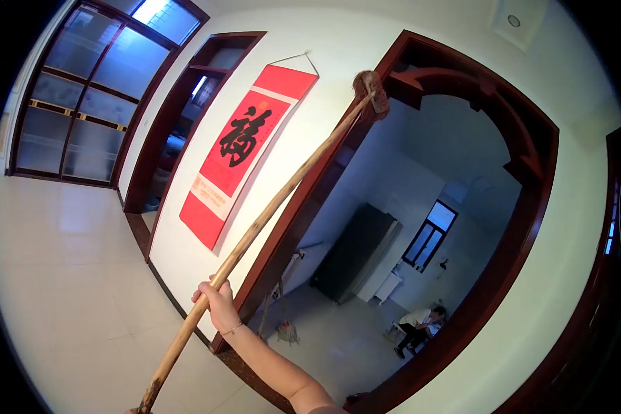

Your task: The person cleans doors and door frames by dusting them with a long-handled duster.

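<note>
A long-handled broom slants up from the bottom left, its pale wooden handle dark and worn at the low end. Its brown bristle head is raised against the upper left corner of the dark red door frame. My right hand, with a thin bracelet at the wrist, is closed around the handle below its middle. Only a sliver of my left hand shows at the bottom edge, against the handle's low end; most of it is cut off.
Left of the handle hangs a red scroll with a black character. Through the doorway are a mop, a dark tall cabinet and a seated person. Glass sliding doors stand at the far left.
</note>
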The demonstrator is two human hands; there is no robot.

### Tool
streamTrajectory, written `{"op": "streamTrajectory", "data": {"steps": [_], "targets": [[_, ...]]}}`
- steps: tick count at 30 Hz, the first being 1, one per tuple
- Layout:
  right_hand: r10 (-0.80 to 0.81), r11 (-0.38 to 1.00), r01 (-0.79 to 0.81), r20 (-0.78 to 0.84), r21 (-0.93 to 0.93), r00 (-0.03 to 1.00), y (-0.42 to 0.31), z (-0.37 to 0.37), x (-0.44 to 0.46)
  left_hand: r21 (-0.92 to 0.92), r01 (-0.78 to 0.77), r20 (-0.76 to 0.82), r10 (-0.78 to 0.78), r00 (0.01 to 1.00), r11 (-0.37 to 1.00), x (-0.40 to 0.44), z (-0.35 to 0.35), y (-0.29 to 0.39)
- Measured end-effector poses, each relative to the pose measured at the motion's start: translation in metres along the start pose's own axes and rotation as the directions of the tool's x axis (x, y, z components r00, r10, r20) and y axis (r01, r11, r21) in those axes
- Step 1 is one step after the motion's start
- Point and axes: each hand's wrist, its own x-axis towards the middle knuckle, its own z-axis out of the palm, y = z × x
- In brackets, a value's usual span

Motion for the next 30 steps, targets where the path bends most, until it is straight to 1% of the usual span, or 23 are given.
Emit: {"op": "streamTrajectory", "data": {"steps": [1, 2, 4, 5, 6, 7, 8, 10, 11, 12, 13, 14, 16, 17, 20, 22, 24, 26, 28, 29, 30], "targets": [[0.014, 1.000, -0.012, -0.089, 0.024, 0.996, -0.008, 0.008, -0.004, -0.137, -0.034, -0.022, 0.032, 0.999, 0.990, 0.009, 0.007, 0.005], [0.014, 1.000, -0.012, -0.095, 0.026, 0.995, -0.011, 0.005, -0.001, -0.133, -0.035, -0.017, 0.033, 0.999, 0.990, 0.006, 0.002, 0.026], [0.010, 0.998, -0.004, -0.098, 0.063, 0.995, -0.016, -0.005, 0.009, 0.051, -0.030, -0.169, 0.038, 0.985, 0.998, -0.009, -0.016, 0.098], [0.037, 0.992, -0.019, -0.143, 0.128, 0.989, -0.025, -0.008, 0.015, 0.054, -0.032, -0.170, 0.040, 0.985, 0.998, -0.011, -0.014, 0.112], [0.071, 0.987, -0.040, -0.196, 0.155, 0.978, -0.034, -0.012, 0.022, 0.082, -0.061, -0.229, 0.078, 0.970, 0.995, -0.011, -0.013, 0.123], [0.085, 0.986, -0.053, -0.195, 0.161, 0.977, -0.041, -0.019, 0.029, 0.111, -0.087, -0.285, 0.115, 0.952, 0.990, -0.012, -0.014, 0.133], [0.101, 0.984, -0.070, -0.191, 0.164, 0.976, -0.045, -0.028, 0.037, 0.111, -0.086, -0.285, 0.115, 0.952, 0.990, -0.012, -0.017, 0.142], [0.102, 0.984, -0.068, -0.209, 0.167, 0.973, -0.055, -0.046, 0.052, 0.006, -0.333, -0.268, 0.322, 0.908, 0.943, -0.012, -0.023, 0.163], [0.107, 0.986, -0.075, -0.227, 0.147, 0.968, -0.060, -0.054, 0.059, 0.005, -0.328, -0.269, 0.317, 0.910, 0.945, -0.013, -0.025, 0.174], [0.130, 0.982, -0.089, -0.250, 0.169, 0.959, -0.068, -0.063, 0.066, -0.028, -0.362, -0.261, 0.343, 0.902, 0.932, -0.010, -0.024, 0.186], [0.122, 0.985, -0.086, -0.249, 0.153, 0.961, -0.075, -0.072, 0.072, -0.061, -0.398, -0.253, 0.371, 0.893, 0.916, -0.008, -0.022, 0.197], [0.114, 0.987, -0.082, -0.250, 0.136, 0.961, -0.083, -0.081, 0.078, -0.061, -0.398, -0.253, 0.371, 0.893, 0.916, -0.006, -0.017, 0.210], [0.093, 0.990, -0.062, -0.257, 0.128, 0.962, -0.103, -0.101, 0.091, 0.044, -0.394, -0.378, 0.380, 0.844, 0.918, 0.001, -0.002, 0.242], [0.079, 0.992, -0.049, -0.266, 0.117, 0.961, -0.113, -0.106, 0.096, 0.063, -0.379, -0.377, 0.373, 0.848, 0.923, 0.004, 0.001, 0.255], [0.063, 0.988, -0.027, -0.229, 0.155, 0.971, -0.131, -0.123, 0.117, 0.038, -0.398, -0.428, 0.375, 0.822, 0.917, 0.016, 0.005, 0.283], [0.074, 0.987, -0.036, -0.237, 0.158, 0.969, -0.125, -0.123, 0.120, 0.017, -0.374, -0.419, 0.346, 0.840, 0.927, 0.022, 0.008, 0.275], [0.024, 0.994, 0.001, -0.228, 0.108, 0.973, -0.106, -0.109, 0.102, 0.015, -0.366, -0.416, 0.338, 0.844, 0.931, 0.031, 0.019, 0.241], [0.109, 0.982, -0.071, -0.224, 0.173, 0.969, -0.062, -0.098, 0.082, 0.071, -0.294, -0.441, 0.294, 0.848, 0.953, 0.027, 0.029, 0.187], [0.102, 0.984, -0.058, -0.261, 0.170, 0.960, -0.021, -0.071, 0.046, -0.030, -0.157, -0.235, 0.146, 0.961, 0.987, 0.009, 0.024, 0.135], [0.148, 0.977, -0.104, -0.238, 0.189, 0.960, -0.008, -0.057, 0.024, -0.030, -0.150, -0.236, 0.138, 0.962, 0.988, -0.001, 0.022, 0.115], [0.191, 0.968, -0.147, -0.216, 0.205, 0.957, -0.001, -0.048, 0.012, 0.016, -0.126, -0.234, 0.127, 0.964, 0.992, -0.009, 0.020, 0.098]]}}
